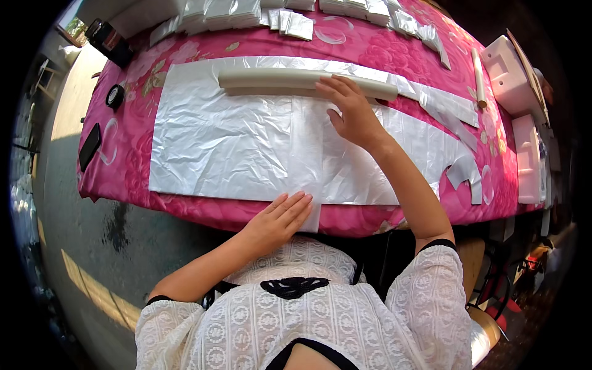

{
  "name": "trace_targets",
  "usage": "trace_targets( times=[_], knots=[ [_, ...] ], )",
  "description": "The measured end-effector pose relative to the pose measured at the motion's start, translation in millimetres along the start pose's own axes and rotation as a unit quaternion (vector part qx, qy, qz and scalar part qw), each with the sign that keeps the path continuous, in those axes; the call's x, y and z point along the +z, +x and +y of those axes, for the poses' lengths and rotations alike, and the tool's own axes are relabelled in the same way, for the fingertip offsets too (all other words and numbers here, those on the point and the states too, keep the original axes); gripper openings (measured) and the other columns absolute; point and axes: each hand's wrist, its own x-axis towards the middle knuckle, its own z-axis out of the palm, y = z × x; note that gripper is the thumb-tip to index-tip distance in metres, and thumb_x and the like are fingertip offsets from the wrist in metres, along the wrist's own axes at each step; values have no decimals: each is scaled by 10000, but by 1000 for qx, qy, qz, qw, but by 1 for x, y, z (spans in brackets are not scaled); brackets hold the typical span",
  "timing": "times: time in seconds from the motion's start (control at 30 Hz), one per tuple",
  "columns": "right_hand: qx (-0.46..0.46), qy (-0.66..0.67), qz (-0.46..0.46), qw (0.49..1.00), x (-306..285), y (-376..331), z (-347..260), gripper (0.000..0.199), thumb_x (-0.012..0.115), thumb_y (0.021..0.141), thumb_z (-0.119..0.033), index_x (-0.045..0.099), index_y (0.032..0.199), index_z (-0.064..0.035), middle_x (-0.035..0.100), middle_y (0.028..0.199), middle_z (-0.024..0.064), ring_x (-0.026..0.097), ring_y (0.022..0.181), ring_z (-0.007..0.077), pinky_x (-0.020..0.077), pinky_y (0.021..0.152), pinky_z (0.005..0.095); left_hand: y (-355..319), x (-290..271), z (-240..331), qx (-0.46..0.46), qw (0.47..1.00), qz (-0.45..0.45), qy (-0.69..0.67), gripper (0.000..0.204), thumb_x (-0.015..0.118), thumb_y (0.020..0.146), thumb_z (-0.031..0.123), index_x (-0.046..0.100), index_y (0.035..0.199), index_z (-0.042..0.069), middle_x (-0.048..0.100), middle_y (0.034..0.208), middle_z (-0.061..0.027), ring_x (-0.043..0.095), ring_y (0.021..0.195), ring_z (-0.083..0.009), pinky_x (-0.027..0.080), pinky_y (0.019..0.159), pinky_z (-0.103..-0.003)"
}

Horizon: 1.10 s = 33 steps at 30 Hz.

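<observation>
My left hand point(285, 216) lies flat at the table's near edge, fingers stretched out together. Its fingertips rest on the near border of a pile of silvery-white plastic sheets point(216, 145), beside a narrow translucent strip point(313, 217) that hangs over the edge. Farther up, my right hand point(353, 114) is open, its fingers laid over the right part of a long grey-beige tube point(265, 79). This tube lies crosswise near the far side of the sheets. To its right, loose plastic strips point(447, 114) trail off across the cloth.
A pink floral cloth point(394, 52) covers the table. Stacks of folded silvery packets point(231, 15) line the far edge. At left are a dark bottle point(110, 42), a black tape roll point(115, 97) and a phone point(90, 147). A thin tan tube point(478, 79) and white foam boxes point(507, 71) stand right.
</observation>
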Motion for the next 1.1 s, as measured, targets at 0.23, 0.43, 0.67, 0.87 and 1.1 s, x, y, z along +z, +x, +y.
trace_targets(
  times=[0.23, 0.43, 0.67, 0.87, 1.1],
  knots=[
    [-70, 143, -165, 973, 1, -78, -70, 498, 533, 648, 50, 546, 1141, -19, 484, 1270, 127, 430, 1200, 303, 379, 987, 366, -7, -6, -25, 85, 985, 69, -135, 337, 573, 759, 63, 567, 1093, 23, 527, 1223, -120, 496, 1159, -261, 396, 975, -395],
    [-39, 86, -62, 994, 13, -96, -75, 388, 585, 679, 6, 583, 1066, -16, 545, 1165, 128, 506, 1094, 291, 431, 922, 359, 20, -29, -32, 13, 996, 53, -74, 556, 641, 637, 146, 525, 1166, 22, 483, 1273, -136, 447, 1208, -260, 352, 1007, -412],
    [18, 96, -3, 995, 10, -83, -63, 204, 635, 728, -67, 657, 930, -59, 648, 827, 38, 601, 756, 210, 491, 660, 321, 37, -18, -47, -86, 980, 110, -140, 554, 627, 660, 141, 514, 1186, 7, 611, 1038, -133, 571, 977, -276, 431, 838, -367],
    [371, 254, -149, 881, 3, -38, -53, 215, 582, 822, -179, 664, 823, 20, 639, 655, 95, 607, 552, 176, 471, 556, 284, 56, -22, -44, -321, 858, 174, -360, 474, 522, 859, 181, 410, 1278, -11, 529, 1164, -202, 510, 1064, -323, 379, 920, -390],
    [435, 301, -178, 830, 1, -30, -47, 251, 582, 823, -193, 645, 790, 48, 625, 609, 95, 601, 494, 147, 480, 526, 266, 55, -1, -30, -177, 982, 41, -44, 661, 508, 849, 251, 229, 1363, -58, 232, 1432, -206, 211, 1340, -326, 163, 1084, -441]
  ],
)
